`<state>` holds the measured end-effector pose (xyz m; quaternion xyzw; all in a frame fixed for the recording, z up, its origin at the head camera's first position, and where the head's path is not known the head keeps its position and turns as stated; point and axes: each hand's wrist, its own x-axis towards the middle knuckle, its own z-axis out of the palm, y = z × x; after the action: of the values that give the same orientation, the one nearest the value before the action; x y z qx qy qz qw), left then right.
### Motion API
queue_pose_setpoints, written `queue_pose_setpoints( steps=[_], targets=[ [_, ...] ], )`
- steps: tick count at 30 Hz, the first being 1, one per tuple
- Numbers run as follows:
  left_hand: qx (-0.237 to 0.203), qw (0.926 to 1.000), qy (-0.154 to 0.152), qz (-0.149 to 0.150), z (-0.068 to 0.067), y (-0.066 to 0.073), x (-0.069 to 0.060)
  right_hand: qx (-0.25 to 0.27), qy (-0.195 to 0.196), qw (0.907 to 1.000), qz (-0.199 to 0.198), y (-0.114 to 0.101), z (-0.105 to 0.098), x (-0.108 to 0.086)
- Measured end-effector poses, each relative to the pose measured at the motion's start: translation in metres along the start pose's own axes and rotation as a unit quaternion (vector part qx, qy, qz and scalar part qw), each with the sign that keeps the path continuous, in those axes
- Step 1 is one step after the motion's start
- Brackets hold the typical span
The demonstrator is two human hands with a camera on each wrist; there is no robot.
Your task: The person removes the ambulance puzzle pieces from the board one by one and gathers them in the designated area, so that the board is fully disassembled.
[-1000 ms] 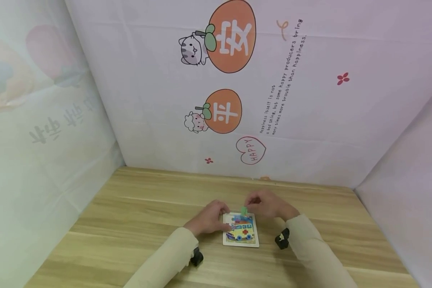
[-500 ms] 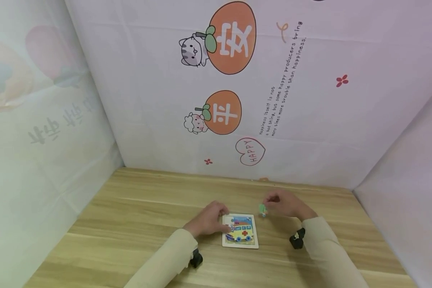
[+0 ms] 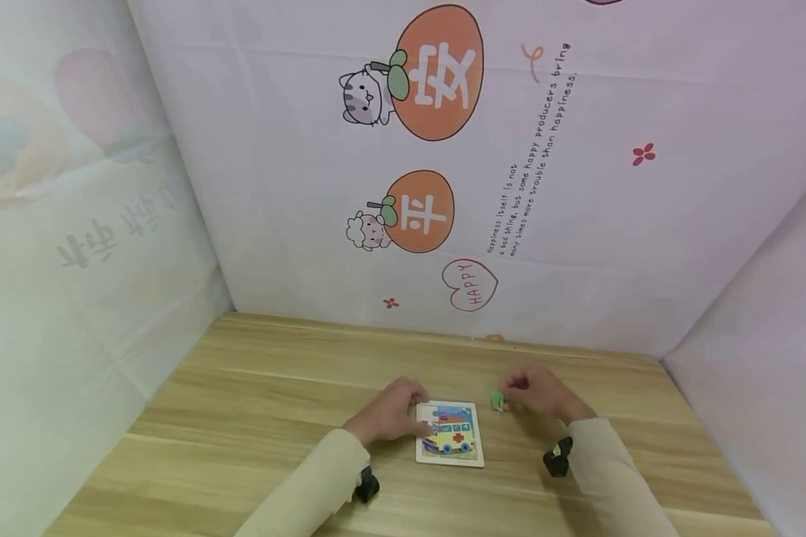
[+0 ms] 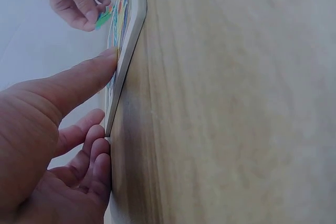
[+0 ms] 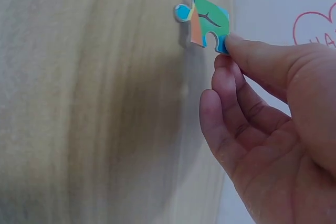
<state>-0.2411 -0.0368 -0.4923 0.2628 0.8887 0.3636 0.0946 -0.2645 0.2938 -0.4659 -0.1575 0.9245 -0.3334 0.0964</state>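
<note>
Nearest, the person's cream left sleeve [image 3: 309, 477] and right sleeve [image 3: 618, 485] reach in from the lower edge, a black wrist device [image 3: 367, 485] strapped at the left cuff and another below the right. Beyond them, flat on the wood-grain table [image 3: 275, 418], lies the puzzle board [image 3: 450, 463], its picture facing the person: a yellow van [image 3: 455, 438] with a red cross. Its upper left looks pale, perhaps bare of pieces, though the left hand [image 3: 388, 412] partly covers that side. This hand grips the board's far left corner, thumb resting on the face and fingers bent against the edge, presumably to keep it from sliding.

The hands are well apart. Off the board's right side, the right hand [image 3: 542, 390] pinches a loose puzzle piece [image 5: 210, 17] between thumb and fingertips. It holds only the blue corner, which seems to leave the green face, round knob and notch unobstructed for viewing or turning. Whether the piece touches the table is unclear. Farthest back stands a printed white backdrop [image 3: 295, 186].
</note>
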Motion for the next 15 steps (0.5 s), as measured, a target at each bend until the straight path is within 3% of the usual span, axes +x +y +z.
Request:
queue_pose_setpoints(
  steps=[7, 15],
  targets=[
    [-0.003, 1.0000, -0.004, -0.001, 0.0005, -0.0016, 0.0003, -0.006, -0.003, 0.9991, 0.042, 0.0036, 0.0065, -0.0020],
    [-0.001, 1.0000, -0.006, -0.002, 0.0013, -0.0039, 0.0019, -0.023, 0.002, 0.9990, 0.039, 0.0024, 0.0083, -0.0013]
  ],
)
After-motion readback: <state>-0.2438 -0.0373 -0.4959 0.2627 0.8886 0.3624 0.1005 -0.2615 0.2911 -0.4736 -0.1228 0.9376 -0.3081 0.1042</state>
